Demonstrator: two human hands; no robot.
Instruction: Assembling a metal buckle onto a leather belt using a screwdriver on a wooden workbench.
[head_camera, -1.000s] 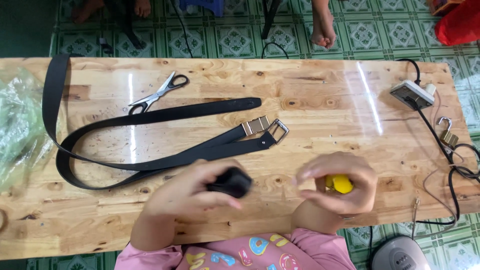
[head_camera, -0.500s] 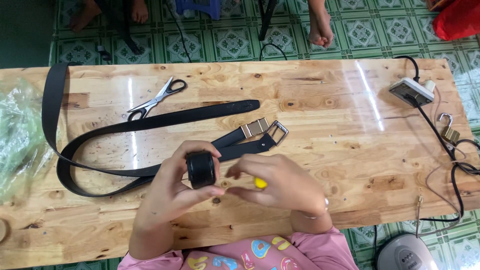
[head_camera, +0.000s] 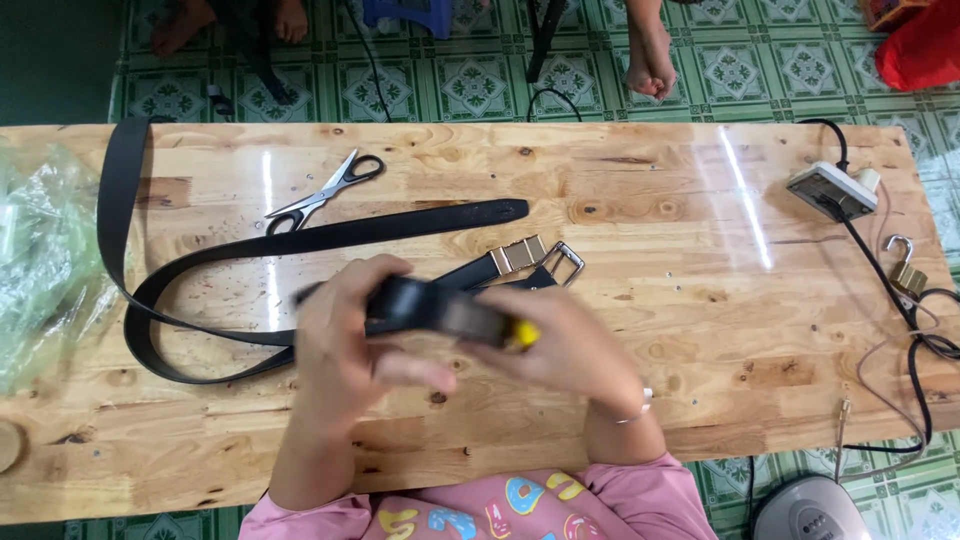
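Above a glossy wooden table (head_camera: 650, 200) on green-tiled floor (head_camera: 480, 75), both hands (head_camera: 345, 340) (head_camera: 560, 345) clasp a black belt piece (head_camera: 430, 308).

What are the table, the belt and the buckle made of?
The table looks like varnished wood: knots, grain, shiny streaks. The belt seems to be black leather or something like it, smooth and bendy. The buckle looks like silvery metal, since it gleams.

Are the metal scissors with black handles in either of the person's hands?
No. The metal scissors with black handles lie on the wooden table, apart from both hands, which hold a black strap piece.
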